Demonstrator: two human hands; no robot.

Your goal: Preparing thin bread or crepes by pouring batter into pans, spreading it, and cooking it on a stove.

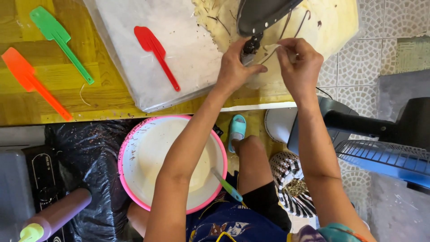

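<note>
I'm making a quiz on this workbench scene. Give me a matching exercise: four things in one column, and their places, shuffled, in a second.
Things:
1. red spatula
2. green spatula
3. orange spatula
4. pink-rimmed basin

Places:
A. nearest the left edge of the yellow table
B. below the table edge, under the left forearm
C. on the pale sheet
D. on the table, between the orange spatula and the sheet

Pairs: 1-C, 2-D, 3-A, 4-B
</note>
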